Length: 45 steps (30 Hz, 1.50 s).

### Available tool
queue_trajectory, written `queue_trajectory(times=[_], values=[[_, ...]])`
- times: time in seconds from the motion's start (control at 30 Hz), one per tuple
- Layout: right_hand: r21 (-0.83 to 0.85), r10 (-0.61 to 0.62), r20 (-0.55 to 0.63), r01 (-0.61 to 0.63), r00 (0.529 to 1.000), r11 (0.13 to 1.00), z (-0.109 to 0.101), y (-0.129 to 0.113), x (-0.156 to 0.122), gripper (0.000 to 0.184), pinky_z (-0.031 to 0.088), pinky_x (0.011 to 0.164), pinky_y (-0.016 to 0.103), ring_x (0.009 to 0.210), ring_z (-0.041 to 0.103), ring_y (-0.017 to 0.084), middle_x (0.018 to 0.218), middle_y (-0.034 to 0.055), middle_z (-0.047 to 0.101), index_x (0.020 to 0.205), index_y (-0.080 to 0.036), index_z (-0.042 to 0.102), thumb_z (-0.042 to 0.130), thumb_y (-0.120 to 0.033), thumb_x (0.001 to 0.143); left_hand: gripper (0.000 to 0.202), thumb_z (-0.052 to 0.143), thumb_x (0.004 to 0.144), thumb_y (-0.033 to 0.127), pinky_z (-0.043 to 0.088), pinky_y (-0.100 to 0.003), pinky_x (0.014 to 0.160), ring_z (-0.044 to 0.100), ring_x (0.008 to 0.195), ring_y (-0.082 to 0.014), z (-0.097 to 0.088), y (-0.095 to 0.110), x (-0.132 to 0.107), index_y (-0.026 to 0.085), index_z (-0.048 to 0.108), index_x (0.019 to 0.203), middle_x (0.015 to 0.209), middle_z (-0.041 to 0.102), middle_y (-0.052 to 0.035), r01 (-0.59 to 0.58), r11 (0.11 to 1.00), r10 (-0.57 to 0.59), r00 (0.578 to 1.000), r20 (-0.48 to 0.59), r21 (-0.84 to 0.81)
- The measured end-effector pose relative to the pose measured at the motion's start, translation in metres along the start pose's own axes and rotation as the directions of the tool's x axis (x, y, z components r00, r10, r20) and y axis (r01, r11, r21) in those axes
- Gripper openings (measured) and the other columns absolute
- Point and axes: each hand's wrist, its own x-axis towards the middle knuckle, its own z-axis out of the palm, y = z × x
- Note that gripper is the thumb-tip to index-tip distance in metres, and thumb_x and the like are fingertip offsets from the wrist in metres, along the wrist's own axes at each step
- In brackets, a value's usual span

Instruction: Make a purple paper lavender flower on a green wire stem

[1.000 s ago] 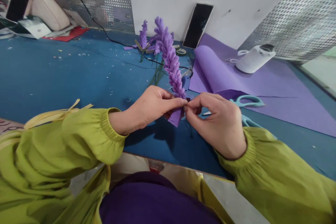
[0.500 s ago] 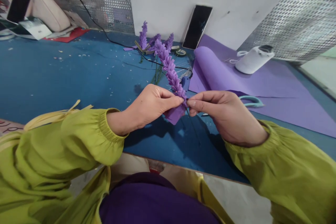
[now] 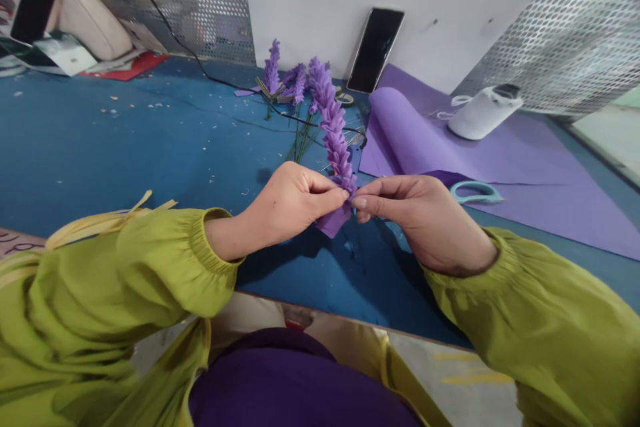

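Note:
A purple paper lavender flower (image 3: 333, 121) rises from between my two hands, its ruffled spike leaning slightly left at the top. My left hand (image 3: 300, 203) pinches its lower end, where a flat purple paper strip (image 3: 334, 221) hangs below the fingers. On the other side, my right hand (image 3: 410, 210) has thumb and forefinger pressed together at the base of the flower. The fingertips hide exactly what part the right hand grips. Behind the flower lie finished purple lavender sprigs (image 3: 273, 68) with green stems (image 3: 301, 137).
Right of my hands are light blue-handled scissors (image 3: 477, 193), a folded purple sheet (image 3: 415, 130) and a white cylindrical container (image 3: 485, 113). A phone (image 3: 376, 50) leans on the white panel. A black cable (image 3: 193, 57) crosses the blue table (image 3: 140, 140). Another phone (image 3: 33, 13) stands far left.
The flower has turned more upright, its tip moving to the right. My right hand has shifted slightly left, closer to my left fingertips. The left hand stays about where it was.

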Motion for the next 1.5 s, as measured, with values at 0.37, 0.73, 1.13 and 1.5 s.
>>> queue_trajectory(times=[0.37,0.73,1.13,1.5], values=[[-0.167,-0.059,-0.117,0.039,0.991,0.985,0.014,0.005,-0.003,0.007,0.033,0.049,0.023,0.053,0.044,0.008,0.058,-0.002,0.059,0.065,-0.015,0.067,0.07,-0.022,0.064,0.038,0.054,0.084,0.03,0.021,-0.022,0.048,0.029,0.053,-0.0066,0.002,0.001,0.0,0.014,0.049,0.05,0.053,0.032,0.005,0.027,0.999,-0.026,1.0,0.016,-0.023],[-0.229,-0.114,-0.104,0.088,0.988,0.969,0.009,0.001,-0.005,0.008,0.03,0.048,0.023,0.051,0.039,0.006,0.057,-0.0032,0.055,0.065,-0.015,0.065,0.067,-0.022,0.065,0.019,0.068,0.075,0.031,0.035,-0.019,0.052,0.046,0.055,-0.0068,0.004,0.004,0.002,0.014,0.07,0.069,0.059,0.057,0.0033,0.161,0.959,-0.166,0.986,0.0,-0.234],[-0.083,-0.011,-0.05,0.007,0.999,0.996,0.006,0.002,-0.003,0.013,0.038,0.058,0.025,0.06,0.051,0.011,0.062,-0.0008,0.062,0.07,-0.016,0.068,0.073,-0.028,0.067,0.017,0.067,0.075,0.03,0.034,-0.02,0.052,0.046,0.055,-0.007,0.001,0.004,0.003,0.014,0.074,0.076,0.063,0.061,0.0025,0.149,0.971,-0.161,0.986,-0.047,-0.187],[-0.671,-0.487,-0.086,0.311,0.869,0.673,0.015,0.002,-0.014,0.011,0.04,0.058,0.028,0.056,0.054,0.013,0.057,-0.0017,0.059,0.061,-0.02,0.057,0.061,-0.018,0.071,0.027,0.069,0.076,0.039,0.032,-0.021,0.049,0.045,0.053,-0.0079,0.006,0.003,0.003,0.013,0.072,0.07,0.058,0.058,0.0014,0.126,0.979,-0.134,0.99,-0.039,-0.157]])
